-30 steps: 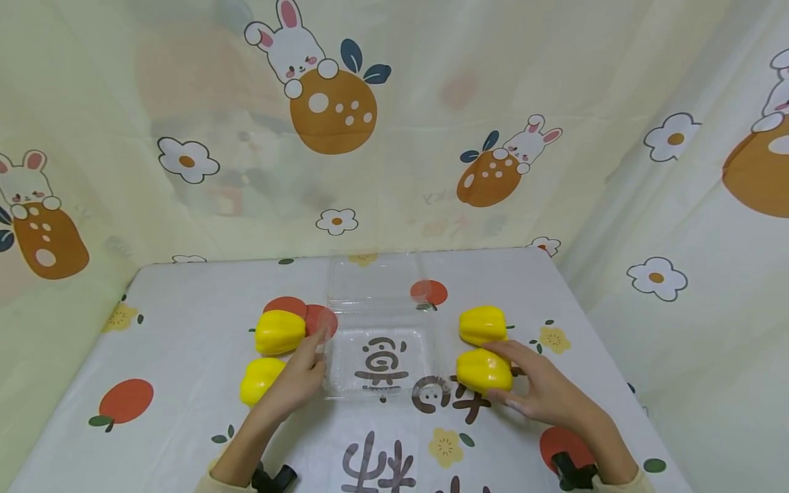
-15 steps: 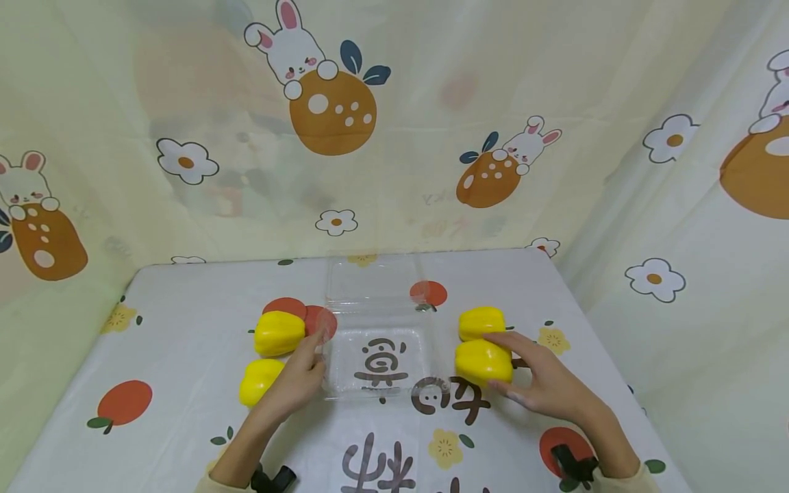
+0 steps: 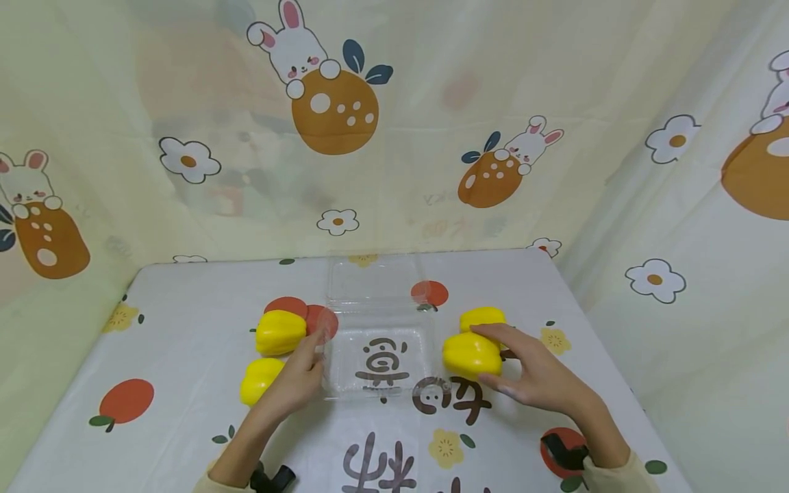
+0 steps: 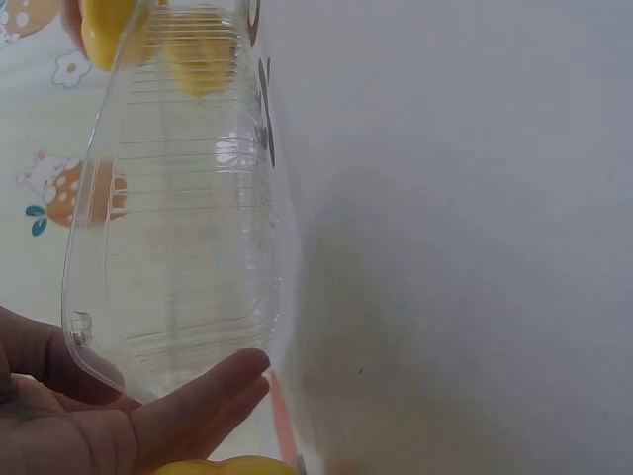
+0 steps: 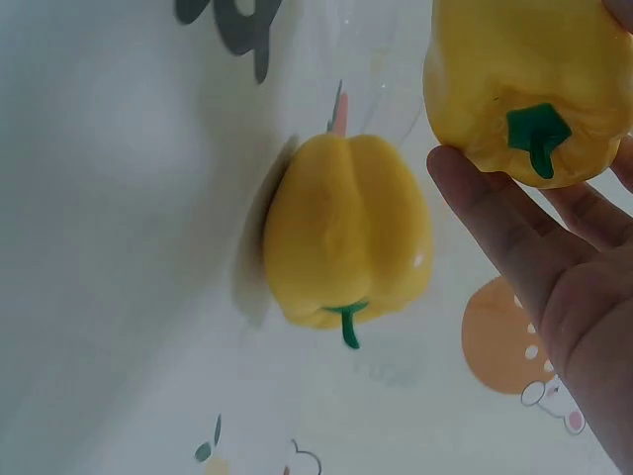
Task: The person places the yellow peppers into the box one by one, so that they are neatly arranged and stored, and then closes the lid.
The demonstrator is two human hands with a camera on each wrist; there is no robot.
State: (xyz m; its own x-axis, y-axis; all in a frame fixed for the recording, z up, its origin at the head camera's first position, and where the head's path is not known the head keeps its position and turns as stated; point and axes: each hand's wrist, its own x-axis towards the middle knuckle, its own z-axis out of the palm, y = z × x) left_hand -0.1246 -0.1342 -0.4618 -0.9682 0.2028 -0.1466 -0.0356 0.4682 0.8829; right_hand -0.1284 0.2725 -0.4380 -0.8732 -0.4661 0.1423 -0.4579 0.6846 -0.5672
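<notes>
A yellow bell pepper [image 3: 472, 355] with a green stem is gripped in my right hand [image 3: 535, 370], thumb on the near side and fingers over the far side. Behind it, another yellow bell pepper [image 5: 346, 233] lies on the table, partly covered in the head view. At the centre stands a clear plastic container [image 3: 381, 394] with its lid [image 3: 377, 277] folded back. My left hand [image 3: 297, 375] touches the container's left side with fairly straight fingers [image 4: 203, 396]. Left of that hand are two more yellow bell peppers [image 3: 280, 333], the nearer one [image 3: 259, 381] partly behind the wrist.
The table has a white printed cloth [image 3: 185, 424] with fruit, flowers and dark characters. A cream curtain [image 3: 394, 171] with rabbits hangs behind and at both sides. Black camera mounts [image 3: 273, 478] sit at the wrists.
My right hand has taken hold of the nearer right pepper and moved it left and slightly away, towards the container. The left hand has kept its place.
</notes>
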